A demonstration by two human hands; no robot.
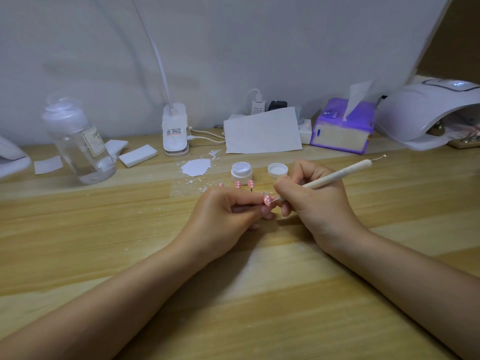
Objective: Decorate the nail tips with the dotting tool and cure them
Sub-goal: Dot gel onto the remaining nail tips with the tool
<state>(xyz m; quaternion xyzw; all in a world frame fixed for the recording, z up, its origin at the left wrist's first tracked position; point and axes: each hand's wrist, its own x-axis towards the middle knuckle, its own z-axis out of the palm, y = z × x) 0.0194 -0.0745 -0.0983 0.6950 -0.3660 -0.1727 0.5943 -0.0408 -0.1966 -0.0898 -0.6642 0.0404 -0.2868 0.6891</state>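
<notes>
Head view: at the table's centre a pink nail tip point(266, 200) is pinched in the left hand point(223, 216) while the dotting tool point(335, 176), gripped by the right hand point(314, 201), is touched to it from 3 o'clock, so dotting appears under way, and curing would follow in the lamp point(426, 113) at 2 o'clock.

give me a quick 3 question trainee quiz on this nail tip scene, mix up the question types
1. True or false: the small white jar behind the hands has its lid on.
2. Which hand holds the dotting tool? A) left hand B) right hand C) neither
3. Fill in: the tool's working end touches a pink ____ held by the left hand.

Key:
1. False: the lid lies beside the jar on the table.
2. B: the right hand grips it like a pen.
3. nail tip, already bearing white dots.
</notes>
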